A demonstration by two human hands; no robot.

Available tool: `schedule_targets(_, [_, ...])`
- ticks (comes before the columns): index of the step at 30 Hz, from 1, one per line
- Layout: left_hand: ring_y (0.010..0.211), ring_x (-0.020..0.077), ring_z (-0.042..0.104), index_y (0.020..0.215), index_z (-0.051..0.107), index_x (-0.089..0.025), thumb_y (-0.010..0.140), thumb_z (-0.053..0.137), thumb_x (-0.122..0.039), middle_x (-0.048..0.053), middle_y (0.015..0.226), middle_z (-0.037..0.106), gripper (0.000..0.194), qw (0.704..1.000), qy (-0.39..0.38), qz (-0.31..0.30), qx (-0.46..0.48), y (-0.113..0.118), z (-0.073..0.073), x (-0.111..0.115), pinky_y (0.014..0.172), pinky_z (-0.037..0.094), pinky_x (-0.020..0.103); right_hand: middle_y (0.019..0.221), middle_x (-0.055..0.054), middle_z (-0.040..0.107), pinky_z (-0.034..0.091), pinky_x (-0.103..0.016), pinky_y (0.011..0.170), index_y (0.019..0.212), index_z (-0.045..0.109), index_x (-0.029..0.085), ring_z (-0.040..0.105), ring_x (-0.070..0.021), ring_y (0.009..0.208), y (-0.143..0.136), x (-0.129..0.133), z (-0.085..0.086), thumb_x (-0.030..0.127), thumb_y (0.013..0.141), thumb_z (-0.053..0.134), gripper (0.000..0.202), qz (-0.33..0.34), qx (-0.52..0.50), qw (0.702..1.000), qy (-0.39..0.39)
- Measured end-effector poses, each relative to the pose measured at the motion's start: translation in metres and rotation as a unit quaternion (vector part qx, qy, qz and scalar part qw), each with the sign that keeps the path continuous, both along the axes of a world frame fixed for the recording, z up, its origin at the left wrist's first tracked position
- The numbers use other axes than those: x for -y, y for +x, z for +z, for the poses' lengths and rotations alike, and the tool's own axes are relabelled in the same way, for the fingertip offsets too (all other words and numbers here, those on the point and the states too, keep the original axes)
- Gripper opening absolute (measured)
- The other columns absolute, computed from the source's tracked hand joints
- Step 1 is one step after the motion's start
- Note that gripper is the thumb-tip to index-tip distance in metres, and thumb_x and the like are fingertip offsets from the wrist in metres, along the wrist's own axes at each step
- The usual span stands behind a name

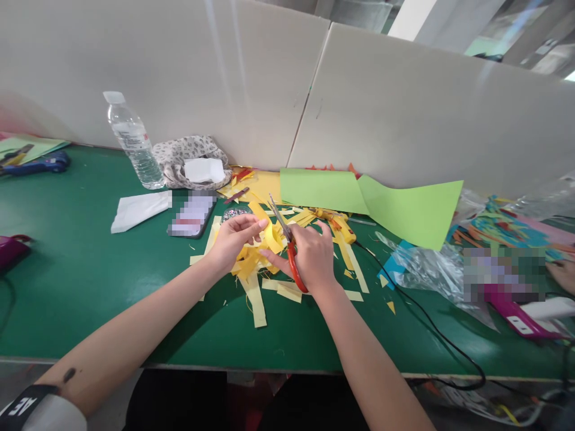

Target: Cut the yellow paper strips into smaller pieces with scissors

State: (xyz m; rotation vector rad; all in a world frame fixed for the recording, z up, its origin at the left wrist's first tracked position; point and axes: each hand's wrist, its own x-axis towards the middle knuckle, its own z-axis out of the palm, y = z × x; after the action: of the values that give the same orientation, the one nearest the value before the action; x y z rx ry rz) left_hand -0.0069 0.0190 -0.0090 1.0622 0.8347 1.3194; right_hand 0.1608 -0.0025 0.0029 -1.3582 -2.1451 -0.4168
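My left hand (236,239) pinches a curled yellow paper strip (272,238) between thumb and fingers. My right hand (312,251) is closed round the red handles of a pair of scissors (296,269). The scissor blades point up and away, right beside the curled strip; whether they touch it I cannot tell. Under both hands lies a pile of yellow paper strips (256,299), some pale and some deeper yellow. A yellow glue gun (344,229) with a black cord lies just past my right hand. A small clear container of beads (236,212) is partly hidden behind my left hand.
Green paper sheets (323,190) lean by the partition. To the left are a water bottle (135,143), a patterned pouch (188,152), a tissue (139,211) and a phone (193,214). On the right lie plastic wrapping (431,269), a magenta device (516,314) and another person's hand (563,274).
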Motion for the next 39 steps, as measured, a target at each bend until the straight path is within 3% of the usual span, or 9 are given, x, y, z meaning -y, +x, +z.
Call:
schedule_targets(3, [0.048,0.0036,0.048,0.069,0.062,-0.017,0.067,0.074,-0.032,-0.005,0.054,0.055,0.019,1.000,0.000,0.004,0.004,-0.0003,0.0001,-0.0003,0.048,0.034,0.016,0.075,-0.003,0.063,0.023,-0.042,0.099,0.088,0.053,0.019,0.058,-0.0202,0.075,-0.0003,-0.0003,-0.0001,0.052,0.082,0.044,0.035,0.003,0.012,1.000,-0.016])
schedule_targets(9, [0.049,0.0042,0.048,0.068,0.064,-0.017,0.067,0.074,-0.030,-0.005,0.055,0.056,0.016,1.000,0.002,-0.013,-0.004,0.0007,-0.0012,-0.0004,0.049,0.036,0.017,0.076,-0.004,0.063,0.020,-0.045,0.101,0.088,0.053,0.019,0.058,-0.0218,0.079,-0.0018,0.0002,-0.0017,0.052,0.082,0.043,0.035,0.016,0.031,0.999,-0.031])
schedule_targets(15, [0.051,0.0047,0.049,0.069,0.066,-0.017,0.067,0.074,-0.030,-0.003,0.060,0.058,0.015,0.999,0.002,-0.039,-0.008,0.0023,-0.0037,0.0012,0.049,0.036,0.018,0.072,-0.003,0.063,0.021,-0.043,0.100,0.085,0.053,0.020,0.058,-0.0200,0.075,-0.0011,0.0001,-0.0012,0.049,0.082,0.042,0.031,0.012,0.036,0.999,-0.025])
schedule_targets(32, [0.050,0.0059,0.050,0.069,0.064,-0.018,0.068,0.073,-0.031,-0.003,0.058,0.058,0.016,0.999,-0.009,-0.042,-0.014,0.0032,-0.0015,0.0032,0.049,0.038,0.019,0.058,0.001,0.058,0.026,-0.038,0.096,0.082,0.054,0.020,0.056,-0.0169,0.060,0.0008,-0.0013,-0.0041,0.042,0.081,0.044,0.024,0.013,0.004,1.000,-0.008])
schedule_targets(39, [0.048,0.0054,0.049,0.069,0.065,-0.018,0.067,0.074,-0.032,-0.003,0.056,0.057,0.017,1.000,-0.008,-0.005,-0.010,0.0019,-0.0025,0.0003,0.048,0.036,0.019,0.086,-0.006,0.066,0.021,-0.046,0.101,0.099,0.053,0.020,0.058,-0.0233,0.084,0.0027,-0.0034,-0.0036,0.046,0.083,0.043,0.032,0.012,-0.010,1.000,-0.021])
